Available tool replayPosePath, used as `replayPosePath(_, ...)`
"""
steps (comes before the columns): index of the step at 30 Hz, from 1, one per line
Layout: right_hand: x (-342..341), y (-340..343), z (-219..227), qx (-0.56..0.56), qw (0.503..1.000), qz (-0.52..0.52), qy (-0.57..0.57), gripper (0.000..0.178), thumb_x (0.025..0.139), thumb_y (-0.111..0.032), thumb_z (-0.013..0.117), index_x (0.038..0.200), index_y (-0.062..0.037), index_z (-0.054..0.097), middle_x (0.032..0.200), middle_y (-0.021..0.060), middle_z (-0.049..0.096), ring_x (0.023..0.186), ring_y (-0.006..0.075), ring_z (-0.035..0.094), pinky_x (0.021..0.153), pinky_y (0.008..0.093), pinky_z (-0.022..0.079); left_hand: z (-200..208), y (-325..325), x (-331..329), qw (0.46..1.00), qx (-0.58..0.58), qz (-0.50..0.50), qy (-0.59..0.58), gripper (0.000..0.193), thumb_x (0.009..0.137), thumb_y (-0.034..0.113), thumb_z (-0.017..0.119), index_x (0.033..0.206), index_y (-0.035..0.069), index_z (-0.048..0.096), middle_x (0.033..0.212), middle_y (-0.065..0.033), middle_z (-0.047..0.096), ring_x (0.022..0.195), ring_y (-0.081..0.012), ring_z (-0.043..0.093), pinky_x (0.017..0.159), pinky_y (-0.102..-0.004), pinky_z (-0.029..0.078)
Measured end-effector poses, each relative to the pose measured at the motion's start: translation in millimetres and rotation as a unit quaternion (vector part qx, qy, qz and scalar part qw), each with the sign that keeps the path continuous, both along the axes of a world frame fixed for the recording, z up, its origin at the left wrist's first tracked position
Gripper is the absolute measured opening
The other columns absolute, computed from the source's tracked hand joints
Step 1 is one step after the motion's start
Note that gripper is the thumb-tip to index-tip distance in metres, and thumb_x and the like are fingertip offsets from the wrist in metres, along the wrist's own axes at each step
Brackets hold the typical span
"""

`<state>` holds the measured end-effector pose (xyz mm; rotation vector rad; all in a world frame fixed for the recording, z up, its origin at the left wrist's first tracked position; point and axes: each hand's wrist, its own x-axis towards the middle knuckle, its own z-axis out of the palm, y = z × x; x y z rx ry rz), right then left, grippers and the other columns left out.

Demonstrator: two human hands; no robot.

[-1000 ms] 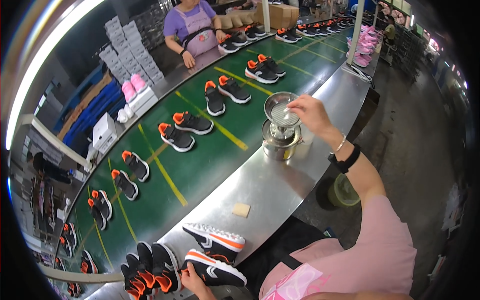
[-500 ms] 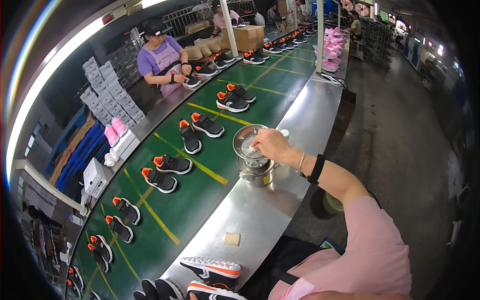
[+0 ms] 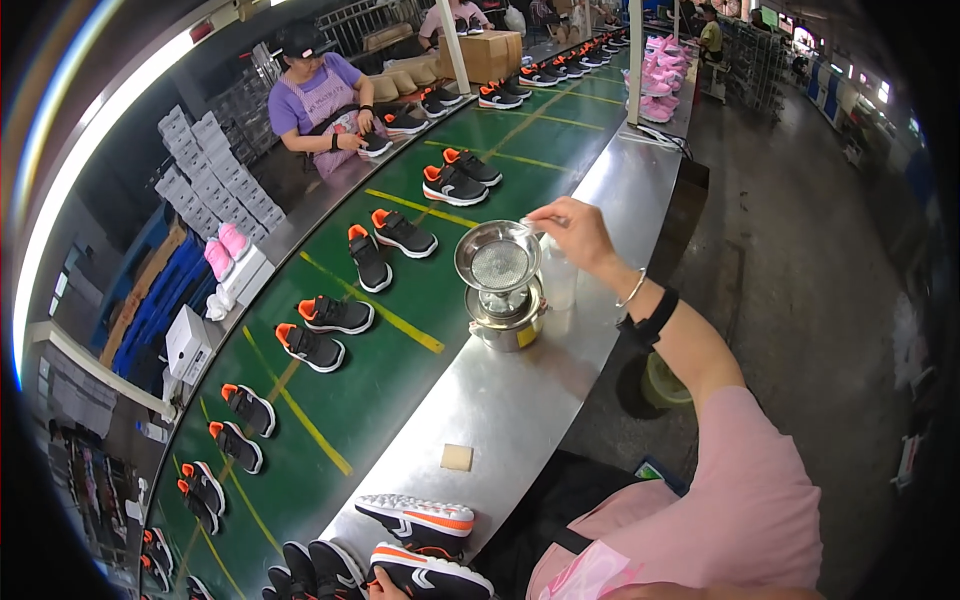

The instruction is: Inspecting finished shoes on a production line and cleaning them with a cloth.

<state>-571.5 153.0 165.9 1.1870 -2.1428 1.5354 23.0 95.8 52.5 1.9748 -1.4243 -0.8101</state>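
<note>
My right hand (image 3: 580, 235) is closed in a pinch on a small white wad (image 3: 529, 225), by the far right rim of a shallow metal dish (image 3: 498, 258) with a mesh-like middle. The dish tops a round metal pot (image 3: 508, 328). A translucent bottle (image 3: 560, 278) stands right of the pot, partly behind my wrist. At the lower edge my left hand (image 3: 386, 586), only partly in view, grips a black sneaker (image 3: 432, 574) with a white and orange sole. Just beyond it another sneaker (image 3: 415, 520) lies on its side, sole turned up.
A steel ledge (image 3: 420, 480) carries a small tan block (image 3: 457, 458). Beyond it, a green conveyor belt (image 3: 400, 300) bears pairs of black and orange sneakers. Across the belt a co-worker (image 3: 325, 105) handles a shoe. Pink shoes (image 3: 658, 80) are stacked at the far right.
My right hand has lifted from the middle of the metal dish to beyond its right rim, with the white wad still pinched. The left hand stays on the sneaker. The whole view has shifted slightly.
</note>
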Motion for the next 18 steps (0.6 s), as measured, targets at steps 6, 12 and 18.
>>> replayPosePath(6, -29.9, 31.5, -36.8, 0.099, 0.992, -0.054, -0.063, 0.017, 0.085, -0.017, 0.074, 0.099, -0.0081, 0.079, 0.089, 0.0092, 0.071, 0.078, 0.0199, 0.067, 0.074, 0.0324, 0.053, -3.0, 2.1, -7.8, 0.999, -0.021, 0.016, 0.034, 0.054, 0.093, 0.037, 0.071, 0.098, -0.017, 0.067, 0.096, -0.0288, 0.067, 0.086, -0.0339, 0.064, 0.084, -0.0410, 0.051)
replayPosePath(12, -42.3, 24.0, -54.7, 0.087, 0.995, -0.046, -0.017, 0.013, 0.087, -0.013, 0.071, 0.098, -0.0081, 0.077, 0.092, 0.0095, 0.070, 0.080, 0.0245, 0.067, 0.076, 0.0352, 0.053, 1.0, 3.8, -15.8, 0.999, 0.001, 0.031, 0.028, 0.057, 0.094, 0.039, 0.069, 0.098, -0.017, 0.064, 0.099, -0.0290, 0.067, 0.085, -0.0322, 0.064, 0.081, -0.0397, 0.053)
replayPosePath(18, -44.6, 26.8, -69.3, 0.087, 0.972, -0.062, 0.211, 0.012, 0.087, -0.006, 0.068, 0.097, -0.0052, 0.073, 0.100, 0.0095, 0.069, 0.093, 0.0300, 0.065, 0.083, 0.0409, 0.053, -22.5, -2.3, -6.8, 0.999, -0.043, -0.006, 0.030, 0.053, 0.095, 0.038, 0.069, 0.091, -0.015, 0.066, 0.087, -0.0260, 0.069, 0.075, -0.0299, 0.063, 0.073, -0.0415, 0.053)
